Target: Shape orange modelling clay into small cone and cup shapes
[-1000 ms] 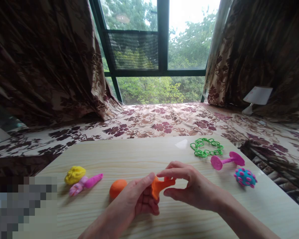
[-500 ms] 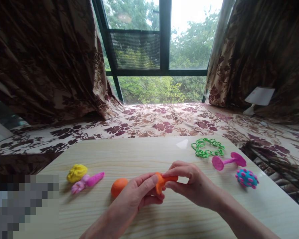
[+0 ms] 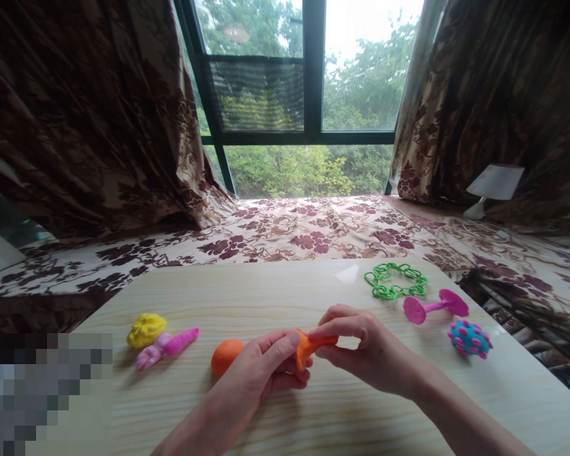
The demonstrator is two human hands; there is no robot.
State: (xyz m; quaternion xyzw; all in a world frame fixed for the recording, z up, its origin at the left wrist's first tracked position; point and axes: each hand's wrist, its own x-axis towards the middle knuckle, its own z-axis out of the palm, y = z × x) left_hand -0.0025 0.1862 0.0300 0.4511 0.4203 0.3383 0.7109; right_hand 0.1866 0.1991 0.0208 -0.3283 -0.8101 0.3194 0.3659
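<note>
Between both hands, above the table, is a piece of orange modelling clay [image 3: 304, 351] with a flared left end and a narrow stem pointing right. My left hand [image 3: 275, 364] is closed on the flared end, thumb on top. The fingers of my right hand [image 3: 356, 335] pinch the stem from the right. Just left of my left hand, an orange clay ball [image 3: 226, 356] rests on the table, its right side partly hidden by that hand.
On the pale wood-grain table [image 3: 247, 291], yellow clay [image 3: 146, 330] and pink clay pieces [image 3: 180, 342] lie left. At right are a green clay chain [image 3: 393, 297], a pink dumbbell shape [image 3: 436, 308] and a blue pink-dotted lump [image 3: 470, 339]. Beyond stands a lamp [image 3: 496, 182].
The orange clay piece has turned slightly in my fingers. Both hands stay in nearly the same place, still holding it. The things on the table have not moved.
</note>
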